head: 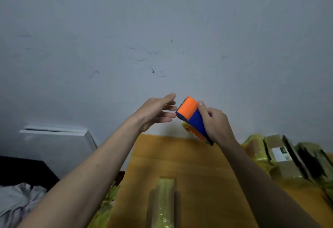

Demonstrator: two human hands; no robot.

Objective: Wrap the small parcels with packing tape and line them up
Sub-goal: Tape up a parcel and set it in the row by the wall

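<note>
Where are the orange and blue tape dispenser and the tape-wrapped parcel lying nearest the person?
Orange and blue plastic tape dispenser [193, 117]: head view, blue side.
Long tape-wrapped parcel [162, 204]: head view, top face.

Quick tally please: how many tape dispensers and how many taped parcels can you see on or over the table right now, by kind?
Orange-and-blue tape dispenser, gripped by the right hand above the yellow table: 1
Tape-wrapped brown parcel lying in the near middle: 1
Tape-wrapped parcels lined up at right: 3, others may be cut off
Total: 5
</note>
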